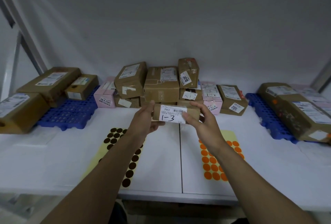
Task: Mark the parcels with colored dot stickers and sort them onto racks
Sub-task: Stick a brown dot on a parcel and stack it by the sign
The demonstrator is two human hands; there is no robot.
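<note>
Both hands hold a small brown parcel (176, 114) above the white table, in front of the middle pile. Its white label reads "P802" and a handwritten "1-3". My left hand (146, 118) grips its left end, and my right hand (200, 118) grips its right end with the thumb on the label. A sheet of dark brown dot stickers (123, 153) lies under my left forearm. A sheet of orange dot stickers (217, 161) lies under my right forearm.
A pile of brown and pink parcels (161, 84) stands against the back wall. A blue rack (69, 110) on the left and a blue rack (265, 114) on the right each carry several brown parcels. A seam (180, 159) splits the table top.
</note>
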